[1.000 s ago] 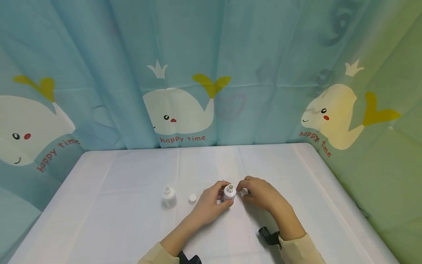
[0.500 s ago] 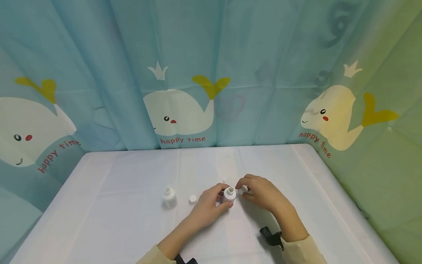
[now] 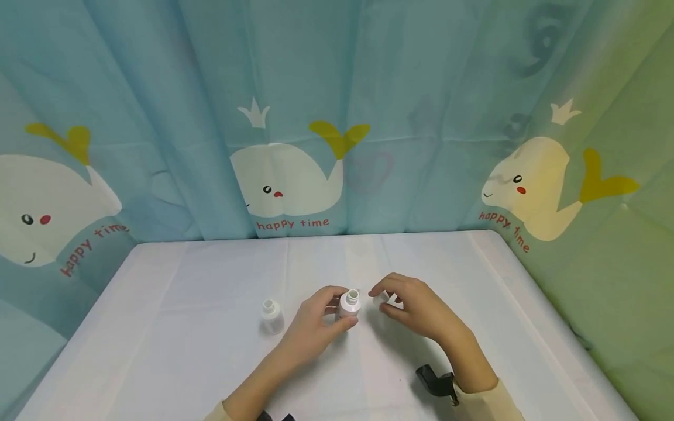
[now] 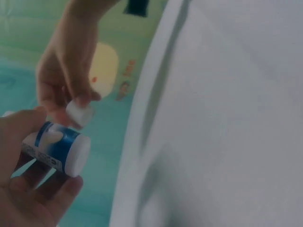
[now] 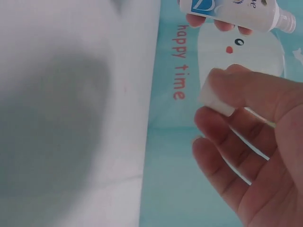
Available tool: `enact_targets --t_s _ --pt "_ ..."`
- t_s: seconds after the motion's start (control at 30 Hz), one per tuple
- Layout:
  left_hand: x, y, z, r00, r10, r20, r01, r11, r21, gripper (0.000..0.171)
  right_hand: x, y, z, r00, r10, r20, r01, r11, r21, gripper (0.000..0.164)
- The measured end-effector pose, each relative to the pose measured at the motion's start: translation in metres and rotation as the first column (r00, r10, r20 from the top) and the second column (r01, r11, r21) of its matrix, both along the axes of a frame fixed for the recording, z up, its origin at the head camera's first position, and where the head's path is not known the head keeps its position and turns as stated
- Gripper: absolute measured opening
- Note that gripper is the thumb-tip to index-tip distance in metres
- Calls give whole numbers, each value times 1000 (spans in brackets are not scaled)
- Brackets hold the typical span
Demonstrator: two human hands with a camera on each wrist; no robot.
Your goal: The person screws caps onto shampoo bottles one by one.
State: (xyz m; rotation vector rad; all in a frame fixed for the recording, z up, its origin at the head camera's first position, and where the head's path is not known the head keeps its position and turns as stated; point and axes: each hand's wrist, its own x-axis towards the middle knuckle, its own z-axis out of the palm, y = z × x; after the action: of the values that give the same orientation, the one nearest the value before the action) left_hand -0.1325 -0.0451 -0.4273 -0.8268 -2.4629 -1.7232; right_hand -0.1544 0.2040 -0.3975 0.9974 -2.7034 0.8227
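While left fingers (image 4: 69, 189) curl round uncapped bottle (image 3: 349, 307), right fingers (image 5: 215, 126) pinch white cap (image 5: 216, 102) near it.

Sitting remote, I've got a blue-green curtain (image 3: 400, 70) filling most of the head cam bg, vert folds, going yellower-green on the R. 3 cartoon whales (image 3: 295, 187) printed on it, pale bodies, mustard tails (image 3: 339, 139), red cheeks, each w/ red "happy time" lettering (image 3: 292, 224) by it; lil white crowns (image 3: 255, 114) over the mid + R ones. Some faint dark shapes (image 3: 544, 38) up top R, can't tell what tbh. In front is a table w/ a white cover (image 3: 200, 351), rounded far corners, light creases, far edge meeting the curtain in my view. Light's soft, blurry shadows (image 5: 57, 127) on the cover. L wrist cam looks kinda dim.
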Motion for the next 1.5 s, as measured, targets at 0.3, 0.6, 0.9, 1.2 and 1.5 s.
enact_targets --t_s 0.3,0.6,0.9,1.2,1.5 --pt "2 -17 17 994 98 52 -97 995 -20 40 4 -5 1 999 14 30 -11 995 -102 27" --pt "-1 -23 19 991 135 -13 -135 986 -95 39 7 -15 6 994 105 -35 -111 961 -253 28" --pt "0 -25 17 990 120 -73 -129 982 -141 35 13 -26 17 988 128 -88 -151 926 -346 31" --pt "3 -24 15 995 64 -71 -75 983 -170 33 17 -29 18 989 134 -55 -145 913 -380 29" --pt "5 -21 14 993 52 -109 -75 975 -209 33 17 -32 17 987 151 -50 -159 918 -363 27"
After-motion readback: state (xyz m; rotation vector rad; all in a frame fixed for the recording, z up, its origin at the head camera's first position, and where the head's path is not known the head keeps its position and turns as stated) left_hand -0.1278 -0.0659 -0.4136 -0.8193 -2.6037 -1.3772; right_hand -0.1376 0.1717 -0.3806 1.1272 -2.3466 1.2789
